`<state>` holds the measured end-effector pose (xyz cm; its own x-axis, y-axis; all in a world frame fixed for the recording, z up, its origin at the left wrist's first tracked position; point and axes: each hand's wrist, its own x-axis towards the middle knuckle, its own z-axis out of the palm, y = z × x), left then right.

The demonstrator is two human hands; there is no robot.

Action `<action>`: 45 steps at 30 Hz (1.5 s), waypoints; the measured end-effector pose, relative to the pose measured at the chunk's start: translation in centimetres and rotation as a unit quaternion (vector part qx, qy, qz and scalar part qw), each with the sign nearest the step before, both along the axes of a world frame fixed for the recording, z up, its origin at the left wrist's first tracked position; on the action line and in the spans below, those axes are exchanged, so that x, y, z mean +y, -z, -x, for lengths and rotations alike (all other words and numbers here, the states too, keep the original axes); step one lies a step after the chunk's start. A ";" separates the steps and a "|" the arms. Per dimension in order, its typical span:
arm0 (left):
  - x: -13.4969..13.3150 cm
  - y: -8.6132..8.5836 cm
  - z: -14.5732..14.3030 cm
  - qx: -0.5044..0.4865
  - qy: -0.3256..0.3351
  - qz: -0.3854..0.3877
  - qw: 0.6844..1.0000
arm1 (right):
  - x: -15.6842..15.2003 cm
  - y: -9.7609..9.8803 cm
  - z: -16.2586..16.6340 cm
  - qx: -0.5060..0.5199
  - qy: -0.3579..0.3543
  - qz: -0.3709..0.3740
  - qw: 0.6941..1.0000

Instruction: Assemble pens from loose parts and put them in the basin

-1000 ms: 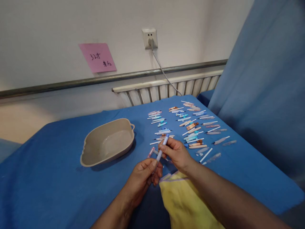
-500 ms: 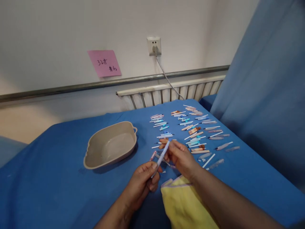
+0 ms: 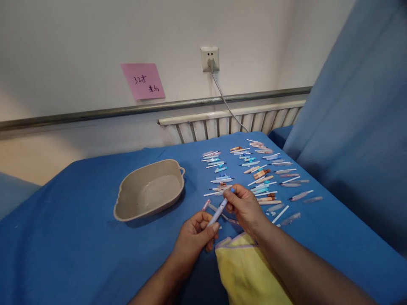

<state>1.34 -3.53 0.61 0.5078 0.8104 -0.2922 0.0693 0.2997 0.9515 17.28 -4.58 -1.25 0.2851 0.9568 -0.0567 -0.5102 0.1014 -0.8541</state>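
A pale lavender pen barrel [image 3: 218,213] slants between my two hands, above the near part of the blue-covered table. My left hand [image 3: 197,237] is closed around its lower end. At its upper end, the fingers of my right hand [image 3: 243,206] pinch a small blue piece [image 3: 232,190]; whether that piece is joined to the barrel I cannot tell. Loose pen parts [image 3: 206,205], pinkish and clear, lie just beneath my hands. Beyond them are rows of pen parts [image 3: 262,173]: white tubes and barrels in blue, teal, tan and grey.
A beige plastic basin [image 3: 118,212] stands to the left on the blue cloth [image 3: 79,245]. Yellow fabric [image 3: 244,271] lies under my right forearm. Behind are a white railing [image 3: 203,116] and a wall socket [image 3: 210,58] with a cord. A blue curtain [image 3: 356,106] hangs at the right.
My right hand has moved to the blue top of the pen barrel and now pinches it. My left thumb has shifted along the lower end.
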 end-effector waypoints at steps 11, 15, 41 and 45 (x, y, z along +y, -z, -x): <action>0.3 -0.1 0.5 -0.077 0.053 0.144 0.985 | -0.3 -0.3 0.4 0.007 -0.022 -0.002 1.000; 0.1 -0.5 0.6 -0.086 0.102 0.193 0.972 | -0.4 -0.5 0.5 0.010 -0.031 0.005 0.999; 0.2 -0.3 0.5 -0.072 0.094 0.121 0.986 | -0.6 0.4 0.7 -0.035 -0.067 0.004 0.997; 0.4 -0.2 0.7 -0.050 0.112 0.163 0.979 | -0.5 0.5 0.6 -0.031 -0.077 0.001 0.997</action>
<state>0.67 -3.18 0.83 0.7008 0.5473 -0.4575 0.0800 0.5770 0.8128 16.71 -5.09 -1.72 0.1387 0.9893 -0.0443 -0.4651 0.0256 -0.8849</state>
